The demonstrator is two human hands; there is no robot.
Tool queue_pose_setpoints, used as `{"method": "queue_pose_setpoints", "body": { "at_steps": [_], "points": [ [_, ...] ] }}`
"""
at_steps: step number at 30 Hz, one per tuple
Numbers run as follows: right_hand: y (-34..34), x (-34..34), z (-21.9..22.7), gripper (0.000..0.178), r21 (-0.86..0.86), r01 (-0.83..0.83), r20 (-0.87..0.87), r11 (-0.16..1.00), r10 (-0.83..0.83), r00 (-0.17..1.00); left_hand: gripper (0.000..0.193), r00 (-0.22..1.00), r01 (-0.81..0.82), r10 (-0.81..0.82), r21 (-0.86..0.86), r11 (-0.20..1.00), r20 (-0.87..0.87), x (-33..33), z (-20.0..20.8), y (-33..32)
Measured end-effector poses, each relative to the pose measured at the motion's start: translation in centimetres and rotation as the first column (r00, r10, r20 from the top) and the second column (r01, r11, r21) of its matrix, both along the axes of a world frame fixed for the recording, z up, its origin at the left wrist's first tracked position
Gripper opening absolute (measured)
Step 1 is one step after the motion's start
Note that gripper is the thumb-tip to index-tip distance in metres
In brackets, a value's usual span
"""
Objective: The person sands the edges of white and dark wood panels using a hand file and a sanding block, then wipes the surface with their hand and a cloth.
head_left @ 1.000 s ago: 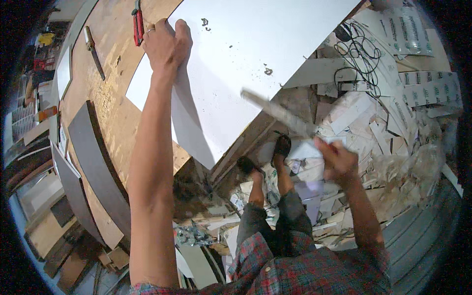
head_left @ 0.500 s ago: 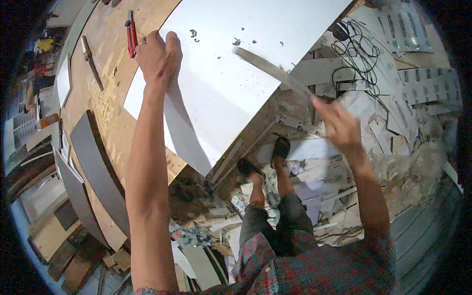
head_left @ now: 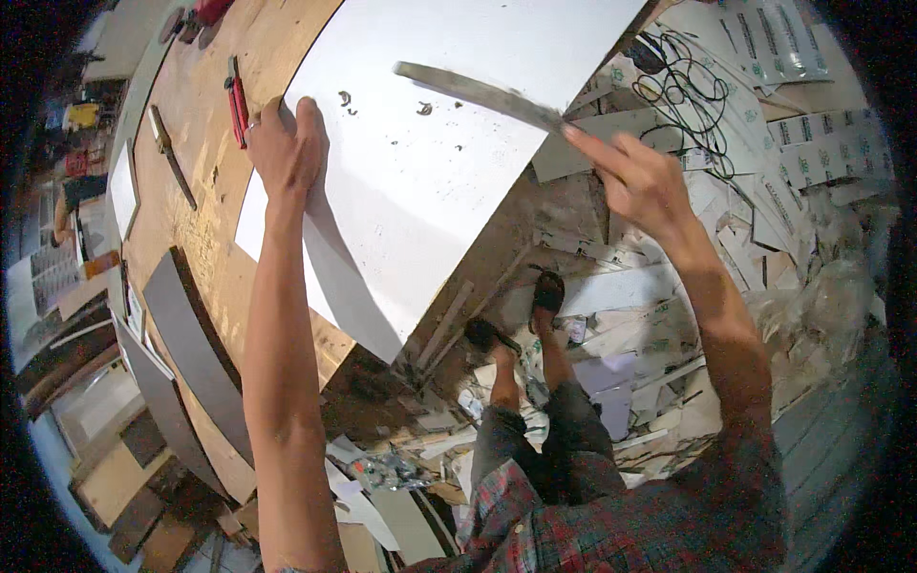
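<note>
A large white board (head_left: 411, 162) lies over the workbench, with small dark curled scraps (head_left: 424, 109) on it. My left hand (head_left: 287, 148) is closed at the board's left edge, fingers curled over it and thumb on the white face. In my right hand (head_left: 645, 181) is a long flat grey file (head_left: 478, 94), index finger stretched along it. Its slightly blurred blade reaches over the board's right part; whether it touches cannot be made out. A red utility knife (head_left: 237, 110) lies just left of my left hand.
On the wooden bench (head_left: 205, 215) lie a thin handled tool (head_left: 172, 158) and curved dark panels (head_left: 191, 344). A black cable (head_left: 683, 91) lies tangled among offcuts at the right. Board scraps and plastic sheeting (head_left: 812, 315) litter the floor around my feet.
My right hand has moved the file left and slightly up over the board. My left hand keeps its place at the board's edge; the whole view has shifted a little.
</note>
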State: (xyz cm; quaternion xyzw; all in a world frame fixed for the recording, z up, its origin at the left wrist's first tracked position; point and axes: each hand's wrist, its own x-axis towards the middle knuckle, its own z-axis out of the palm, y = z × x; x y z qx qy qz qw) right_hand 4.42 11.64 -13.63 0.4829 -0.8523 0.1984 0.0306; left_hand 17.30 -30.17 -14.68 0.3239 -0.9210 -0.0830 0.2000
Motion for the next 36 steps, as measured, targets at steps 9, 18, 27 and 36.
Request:
{"method": "queue_pose_setpoints", "body": {
  "at_steps": [9, 18, 27, 36],
  "points": [
    [7.8, 4.0, -0.5, 0.055, 0.080, 0.029, 0.201, 0.996, -0.045, 0.979, 0.060, 1.000, -0.004, 0.004, 0.028, 1.000, -0.001, 0.5, -0.1, 0.0],
    [0.4, -0.6, -0.5, 0.047, -0.186, 0.119, 0.102, 0.975, -0.101, 0.990, 0.056, 1.000, -0.003, 0.003, -0.023, 1.000, 0.019, 0.7, -0.1, -0.1],
    [3.6, 22.2, 0.6, 0.043, -0.028, 0.275, 0.783, 0.961, -0.150, 0.603, 0.065, 0.967, 0.251, -0.244, -0.113, 0.961, 0.072, 1.5, -2.2, -4.9],
    [-1.8, 29.5, 0.1, 0.049, -0.116, 0.306, 0.706, 0.945, -0.138, 0.695, 0.059, 0.857, 0.514, -0.502, -0.249, 0.821, 0.114, 4.1, -2.0, -5.7]
  ]
}}
